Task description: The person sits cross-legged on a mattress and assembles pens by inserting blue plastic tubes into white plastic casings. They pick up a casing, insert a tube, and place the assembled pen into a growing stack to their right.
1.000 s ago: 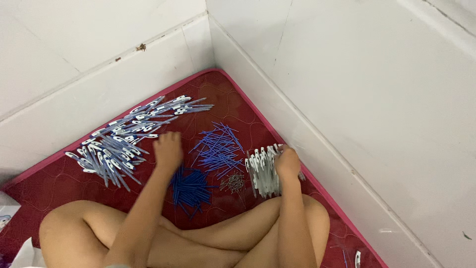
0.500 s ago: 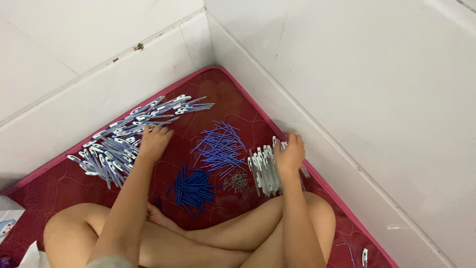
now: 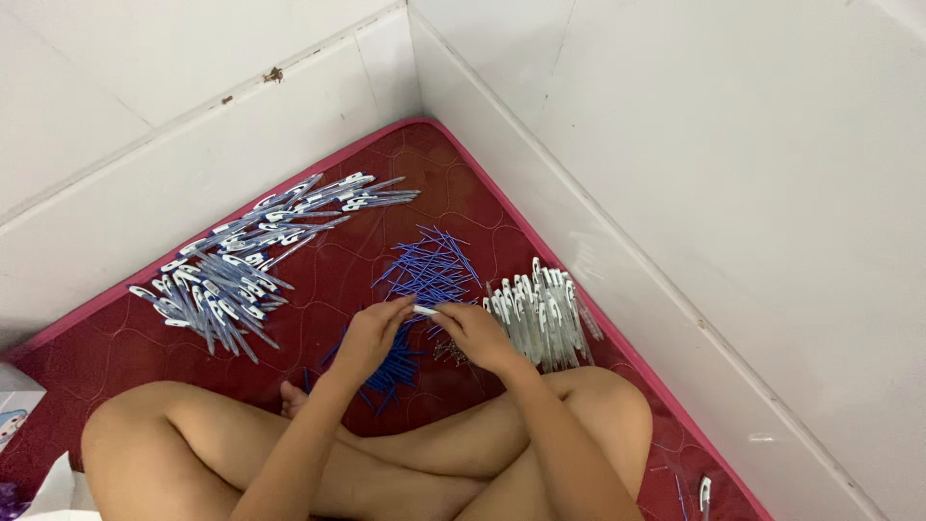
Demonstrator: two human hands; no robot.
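We see the left hand [image 3: 371, 333] and right hand [image 3: 473, 333] meet over the red mat [image 3: 463, 193], both pinching what looks like one small white pen part [image 3: 424, 310], between the blue refills [image 3: 429, 265] and white pen barrels [image 3: 540, 309].

You see a dark red quilted mat with a pink edge [image 3: 96, 357] filling the corner where two white tiled walls [image 3: 694, 125] meet. To the left lies a long heap of blue-and-white assembled pens [image 3: 256, 251], spread along the mat toward the far wall. Near the middle sits a loose bundle of thin blue plastic refill tubes [image 3: 429, 265]. A second, darker blue pile of small parts [image 3: 391, 367] lies closer to you. On the right, a row of clear pen barrels with white clips [image 3: 545, 309] rests just beside the wall. A lone white-clipped pen [image 3: 705, 492] lies at the lower right.
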